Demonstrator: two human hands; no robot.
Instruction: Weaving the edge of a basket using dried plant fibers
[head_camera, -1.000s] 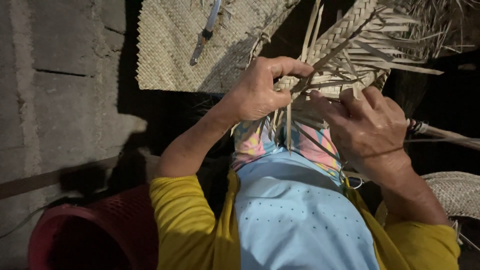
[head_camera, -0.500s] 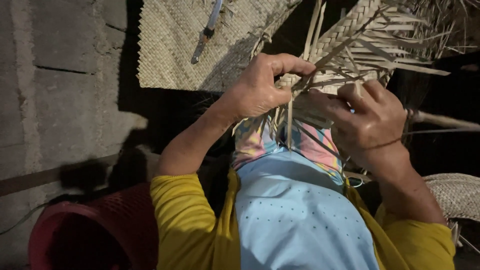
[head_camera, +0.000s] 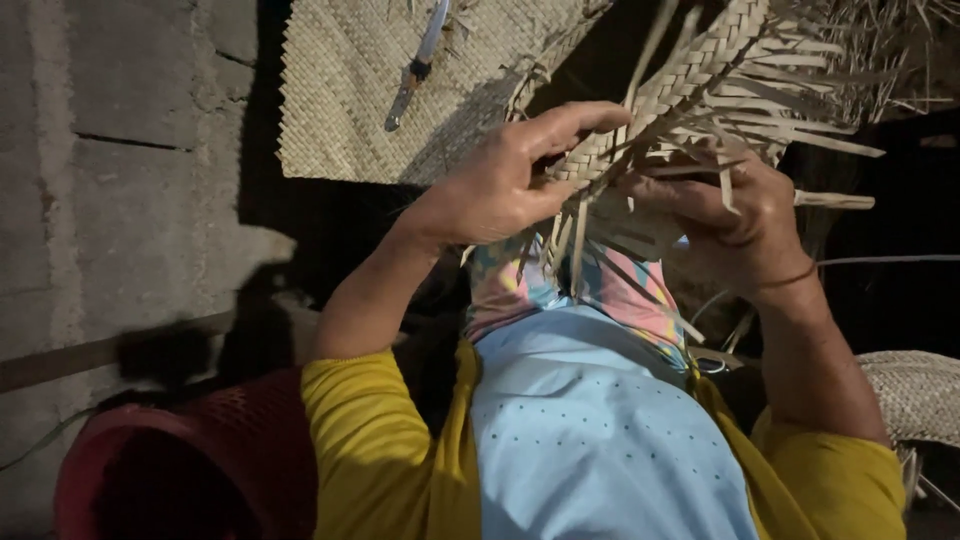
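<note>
The fingers of the left hand (head_camera: 505, 185) curled over the lower end of a plaited palm-leaf strip (head_camera: 665, 90), thumb below and forefinger stretched along the top, pinching the weave. The right hand (head_camera: 735, 215) closed around the loose leaf ends (head_camera: 800, 125) just beside it, its fingers bent and pressed on the strands; how tightly they gripped could not be made out, since the strands covered the fingertips. The strip was held up in front of the person's chest, its long axis running from the hands up and to the right, where it left the picture at the top edge. Unwoven ends bristled out to the right and hung down between the wrists.

Behind the hands lay a flat woven mat (head_camera: 370, 90) with a knife (head_camera: 415, 65) resting on it, blade pointing down and left. A red mesh basket (head_camera: 190, 465) stood at the lower left, partly cut off by the frame and beside the yellow sleeve (head_camera: 370, 450). Another woven piece (head_camera: 915, 395) showed at the right edge, only part of it in view. The ground to the right was in deep shadow and nothing there could be told apart. A grey concrete wall (head_camera: 110, 200) filled the left side.
</note>
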